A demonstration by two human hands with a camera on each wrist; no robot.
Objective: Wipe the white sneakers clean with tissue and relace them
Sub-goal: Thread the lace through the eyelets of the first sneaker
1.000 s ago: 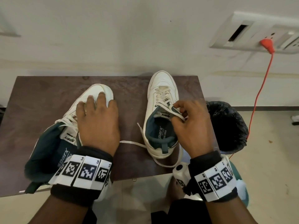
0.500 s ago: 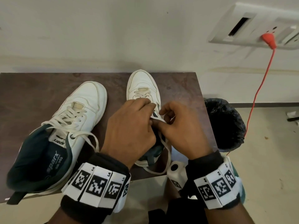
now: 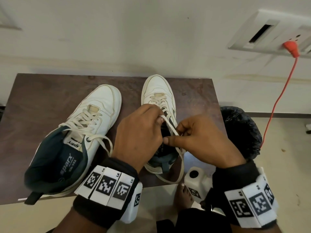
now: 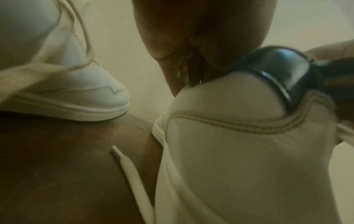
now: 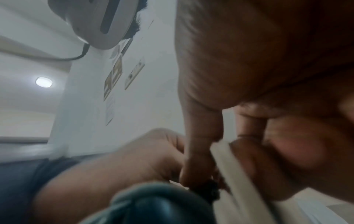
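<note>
Two white sneakers with dark teal linings stand on a dark brown table (image 3: 43,98). The left sneaker (image 3: 94,115) lies laced, its lace ends loose. Both hands work over the right sneaker (image 3: 158,91). My left hand (image 3: 141,132) pinches its white lace (image 3: 170,126) near the tongue. My right hand (image 3: 193,137) pinches the same lace lower down, fingers curled; in the right wrist view the lace (image 5: 226,157) runs between its fingers. In the left wrist view a free lace end (image 4: 122,157) lies on the table beside the right sneaker's side (image 4: 229,151). No tissue is in view.
A bin lined with a black bag (image 3: 242,132) stands right of the table. A white bottle (image 3: 195,180) sits below the table's front edge by a bare foot (image 3: 183,195). An orange cord (image 3: 277,101) hangs from a wall socket (image 3: 292,47).
My left hand left the left sneaker and came over to the right one. Both hands now hold the right sneaker's lace and have drawn it up taut.
</note>
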